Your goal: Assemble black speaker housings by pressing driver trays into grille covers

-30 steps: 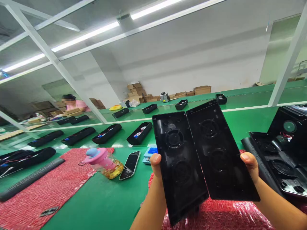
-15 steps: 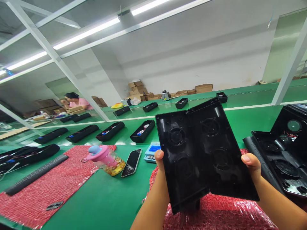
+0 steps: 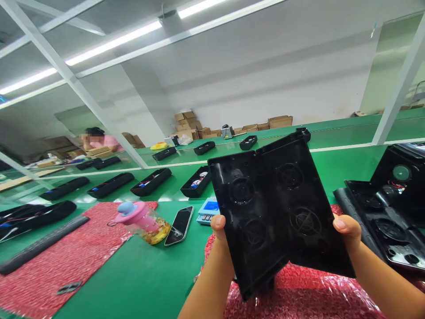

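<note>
I hold two black plastic speaker panels up side by side in front of me. My left hand (image 3: 219,230) grips the left panel (image 3: 245,221) at its left edge, thumb on the face. My right hand (image 3: 347,230) grips the right panel (image 3: 299,199) at its right edge. Each panel has two round grille openings. Their inner edges touch and overlap slightly at the middle. Red bubble wrap (image 3: 299,297) lies on the green table below them.
More black speaker shells (image 3: 388,212) lie at the right. A pink-capped bottle (image 3: 142,219), a phone (image 3: 179,226) and a blue calculator (image 3: 207,210) sit left of my hands. Black housings (image 3: 151,181) line the green conveyor (image 3: 332,168). A person in pink (image 3: 99,141) works far left.
The two panels have come closer together, their inner edges now meeting and overlapping. Both hands have shifted slightly inward and down.
</note>
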The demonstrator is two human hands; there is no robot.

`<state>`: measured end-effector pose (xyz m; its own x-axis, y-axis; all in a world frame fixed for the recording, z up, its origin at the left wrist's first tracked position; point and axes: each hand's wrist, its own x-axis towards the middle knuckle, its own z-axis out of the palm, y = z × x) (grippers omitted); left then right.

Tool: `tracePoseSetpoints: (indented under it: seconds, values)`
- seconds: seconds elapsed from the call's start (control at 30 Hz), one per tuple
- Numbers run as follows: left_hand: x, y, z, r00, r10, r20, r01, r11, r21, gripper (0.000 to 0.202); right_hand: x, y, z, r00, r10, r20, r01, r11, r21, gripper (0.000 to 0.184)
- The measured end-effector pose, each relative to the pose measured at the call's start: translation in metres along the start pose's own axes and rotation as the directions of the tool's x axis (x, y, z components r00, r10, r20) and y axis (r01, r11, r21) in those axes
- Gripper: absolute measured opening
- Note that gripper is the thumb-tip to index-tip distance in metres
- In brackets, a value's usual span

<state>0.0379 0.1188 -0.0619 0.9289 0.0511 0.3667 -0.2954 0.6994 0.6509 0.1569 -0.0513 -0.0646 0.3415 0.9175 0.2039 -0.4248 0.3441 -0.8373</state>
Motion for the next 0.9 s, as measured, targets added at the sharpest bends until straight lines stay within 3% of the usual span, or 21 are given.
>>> tracePoseSetpoints:
  seconds: [0.1, 0.2, 0.33, 0.4, 0.47, 0.6, 0.67, 0.73, 0.77, 0.87, 0.9]
  values:
    - [0.002, -0.003, 0.006, 0.987, -0.003, -0.158, 0.029, 0.986, 0.165, 0.076, 0.002, 0.005, 0.000, 0.995, -0.067, 0.075, 0.065, 0.997, 0.038, 0.091]
    - [0.008, -0.011, 0.018, 0.970, 0.009, -0.244, 0.074, 0.942, 0.328, 0.071, 0.002, 0.015, 0.001, 0.988, -0.114, 0.100, 0.134, 0.966, -0.220, 0.098]
    - [0.014, -0.026, 0.027, 0.966, 0.098, -0.237, 0.009, 0.911, 0.413, 0.060, 0.001, 0.029, 0.009, 0.956, -0.281, 0.091, 0.267, 0.693, -0.670, 0.100]
    - [0.014, -0.032, 0.026, 0.958, 0.138, -0.252, -0.014, 0.898, 0.440, 0.060, 0.002, 0.034, 0.012, 0.925, -0.354, 0.136, 0.334, 0.593, -0.733, 0.106]
    - [0.013, -0.036, 0.023, 0.941, 0.156, -0.300, 0.000, 0.887, 0.462, 0.066, 0.003, 0.036, 0.014, 0.920, -0.363, 0.150, 0.347, 0.570, -0.745, 0.112]
    - [0.019, -0.038, 0.016, 0.907, 0.134, -0.400, 0.098, 0.855, 0.509, 0.082, 0.002, 0.024, 0.015, 0.971, -0.240, -0.006, 0.143, 0.597, -0.790, 0.110]
    - [0.025, -0.034, 0.011, 0.902, 0.116, -0.417, 0.145, 0.826, 0.544, 0.085, 0.001, 0.013, 0.014, 0.981, -0.169, -0.095, 0.005, 0.509, -0.861, 0.107]
    - [0.032, -0.024, 0.006, 0.871, 0.155, -0.466, 0.170, 0.795, 0.582, 0.084, 0.001, 0.006, 0.011, 0.972, -0.128, -0.197, -0.147, 0.323, -0.935, 0.104]
    - [0.034, -0.017, 0.002, 0.837, 0.200, -0.510, 0.180, 0.779, 0.601, 0.083, 0.000, 0.005, 0.008, 0.958, -0.123, -0.259, -0.231, 0.206, -0.951, 0.102]
    - [0.036, 0.007, -0.010, 0.699, 0.365, -0.614, 0.202, 0.724, 0.660, 0.076, -0.003, 0.010, -0.006, 0.873, -0.115, -0.474, -0.487, -0.148, -0.861, 0.095]
    - [0.036, 0.015, -0.014, 0.676, 0.400, -0.619, 0.203, 0.706, 0.678, 0.072, -0.005, 0.014, -0.013, 0.837, -0.119, -0.534, -0.547, -0.231, -0.805, 0.094]
